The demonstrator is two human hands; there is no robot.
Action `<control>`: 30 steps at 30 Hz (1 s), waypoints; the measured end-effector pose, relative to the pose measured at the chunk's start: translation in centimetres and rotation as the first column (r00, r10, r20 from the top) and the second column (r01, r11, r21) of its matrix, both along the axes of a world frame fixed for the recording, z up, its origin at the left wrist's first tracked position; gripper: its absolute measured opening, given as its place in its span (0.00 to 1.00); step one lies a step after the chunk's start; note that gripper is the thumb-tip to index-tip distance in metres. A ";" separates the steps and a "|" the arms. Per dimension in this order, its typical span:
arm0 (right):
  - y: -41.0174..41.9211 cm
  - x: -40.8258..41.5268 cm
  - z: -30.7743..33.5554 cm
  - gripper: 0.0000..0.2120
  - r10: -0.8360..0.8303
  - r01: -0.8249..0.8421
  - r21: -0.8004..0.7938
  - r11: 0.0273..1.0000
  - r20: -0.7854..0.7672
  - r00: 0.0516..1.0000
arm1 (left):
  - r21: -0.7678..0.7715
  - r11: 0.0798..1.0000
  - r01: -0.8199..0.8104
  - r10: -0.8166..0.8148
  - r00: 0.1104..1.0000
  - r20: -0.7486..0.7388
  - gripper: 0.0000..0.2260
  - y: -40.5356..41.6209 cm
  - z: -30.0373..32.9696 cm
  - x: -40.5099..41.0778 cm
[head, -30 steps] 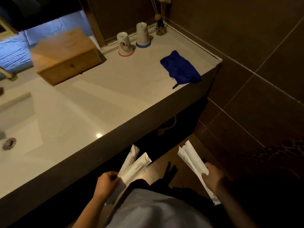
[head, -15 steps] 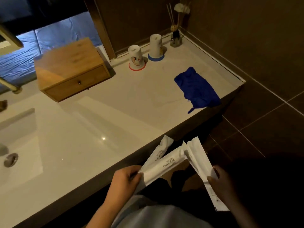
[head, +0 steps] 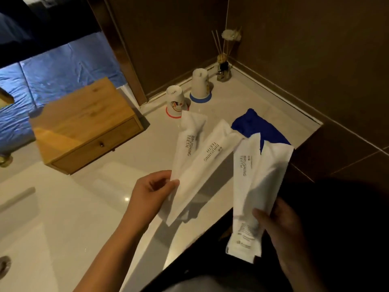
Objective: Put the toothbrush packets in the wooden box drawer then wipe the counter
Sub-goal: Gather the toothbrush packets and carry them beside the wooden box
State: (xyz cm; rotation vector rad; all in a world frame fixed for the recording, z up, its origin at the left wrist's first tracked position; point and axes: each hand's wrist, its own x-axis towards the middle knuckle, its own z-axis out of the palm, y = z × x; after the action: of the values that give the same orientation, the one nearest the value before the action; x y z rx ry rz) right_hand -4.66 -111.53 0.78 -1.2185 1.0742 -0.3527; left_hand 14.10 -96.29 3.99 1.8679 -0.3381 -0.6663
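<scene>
each hand, left hand (head: 150, 191) and right hand (head: 281, 223), has its grip clamped on white toothbrush packets (head: 195, 157) above the desk (head: 84, 207).

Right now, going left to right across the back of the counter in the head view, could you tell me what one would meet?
Wooden box → cup on the red ring → cup on the blue ring → stick scent holder in the corner.
</scene>
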 end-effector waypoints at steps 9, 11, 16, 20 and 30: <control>-5.0 15.5 -0.7 0.13 -0.116 0.078 0.219 0.973 0.165 0.979 | 0.150 0.983 0.104 -0.085 0.988 -0.128 0.06 -8.5 -0.1 10.1; -6.3 17.9 -1.6 0.13 -0.158 0.127 0.230 0.965 0.121 0.980 | 0.209 0.966 0.151 -0.123 0.982 -0.140 0.04 -10.9 -1.1 12.2; -8.3 21.0 -3.7 0.16 -0.224 0.197 0.238 0.951 0.090 0.970 | 0.337 0.918 0.210 -0.176 0.976 -0.130 0.02 -15.2 -3.0 15.5; -9.2 22.5 -4.8 0.13 -0.226 0.209 0.194 0.958 0.069 0.972 | 0.342 0.907 0.245 -0.226 0.970 -0.093 0.06 -17.2 -4.1 16.9; -9.4 17.7 -4.5 0.33 0.211 -0.490 -0.500 0.714 -0.514 0.832 | 0.600 0.778 0.187 -0.563 0.630 0.535 0.30 -15.5 -6.9 12.7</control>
State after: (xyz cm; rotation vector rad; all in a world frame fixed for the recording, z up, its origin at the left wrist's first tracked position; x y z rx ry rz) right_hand 13.05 -120.96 -3.68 -2.1479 1.0799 -0.1245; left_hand 26.82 -111.82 -2.92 2.5491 -1.2080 -0.2944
